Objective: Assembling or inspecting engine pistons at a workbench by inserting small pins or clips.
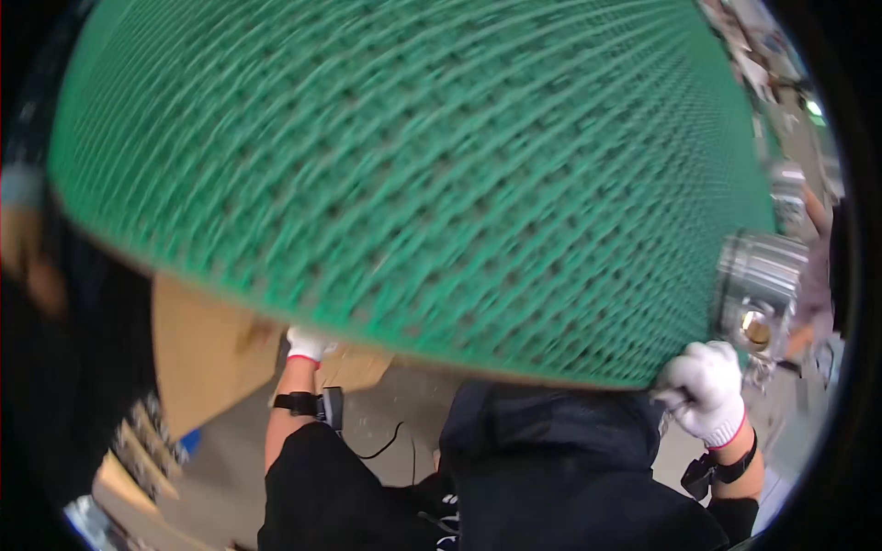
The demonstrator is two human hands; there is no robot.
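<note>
Green panel (413, 193) above a left hand (307, 344) and a right hand (709, 390), both white-gloved and well apart

The panel, a blurred lattice of raised strands, fills most of the view; the right hand curls closed on its lower right corner; the left hand shows at its lower edge, left of the middle, fingers hidden, so I cannot tell whether it grips; a shiny metal cylinder (763, 275) is just beside the panel's right edge; a tan board (207, 340) shows below its lower left edge.
</note>
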